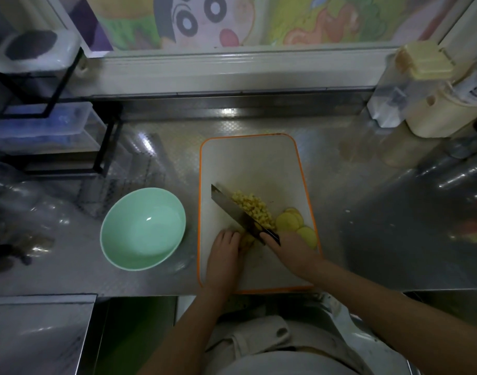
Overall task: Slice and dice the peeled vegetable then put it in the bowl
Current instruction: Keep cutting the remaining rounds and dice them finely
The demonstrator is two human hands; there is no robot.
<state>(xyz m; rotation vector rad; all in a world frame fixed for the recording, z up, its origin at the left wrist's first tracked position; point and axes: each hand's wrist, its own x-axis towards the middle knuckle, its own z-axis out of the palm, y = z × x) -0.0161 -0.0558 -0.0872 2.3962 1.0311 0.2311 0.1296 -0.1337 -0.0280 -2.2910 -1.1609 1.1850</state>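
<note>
From the head camera, looking down: the cutting board (254,163) with its orange rim lies on the steel counter (367,212), long side running away from the person, and the green bowl (143,228) sits just to its left, empty so far. That looks deliberate to me, close enough for the dice to be swept or carried across without a reach.

Right hand (292,249) is closed around the knife handle, forefinger lying forward toward the blade, forearm coming in from the near right. The knife (238,212) runs diagonally, tip pointing far-left, heel near the hand. On its right face is the pile of diced vegetable (254,207), apparently pushed aside to keep the cutting line free.

Left hand (225,250) is palm down at the near end of the board, fingers curled over a small yellow piece (246,239) just left of the blade. It is pressing and steadying that piece, not lifting it, with the knuckles up near the steel, I'd say as a guide.

On the right of the board, a few round slices (292,221) wait, overlapping, near the edge and out of the knife's path.

My read: dicing is well under way, with the slices yet to be cut and nothing in the bowl.
</note>
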